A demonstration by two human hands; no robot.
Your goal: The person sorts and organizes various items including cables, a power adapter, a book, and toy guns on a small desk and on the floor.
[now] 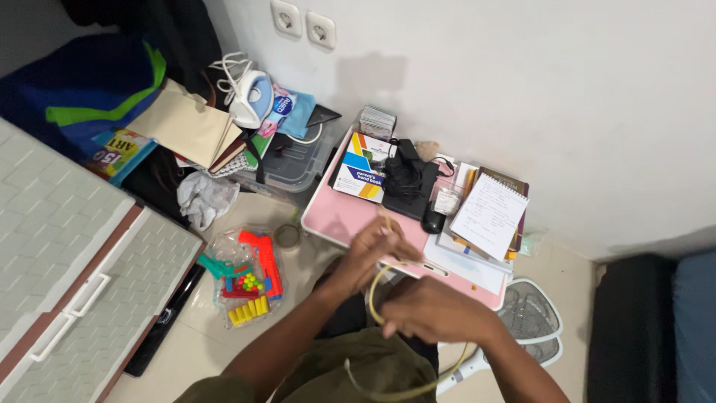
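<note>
In the head view, the person sits on the floor at a low pink desk (350, 216) pushed against a white wall. The left hand (373, 250) is raised over the near edge of the desk, its fingers closed in a pinch on the upper end of a thin yellowish cord (373, 298). The right hand (429, 310) sits lower and just off the near edge, curled around the same cord; the cord arcs between the two hands and then loops down past the right wrist toward the person's lap.

At the far left corner of the desk lies a flat booklet (359, 168) with a white cover and blue, yellow and red blocks of colour. Beside it, toward the middle of the far edge, is a black pouch with tangled black cables (409, 183), and a black mouse (432, 220) lies just in front of that. Along the right edge, a spiral notepad (488, 216) with handwriting rests tilted on a stack of papers and books.

On the floor left of the desk lies a clear plastic package (246, 276) holding an orange toy gun and small yellow pieces. A white mesh racket (529, 317) lies on the floor off the desk's right near corner. Two white wall sockets (302, 22) sit high on the wall.
</note>
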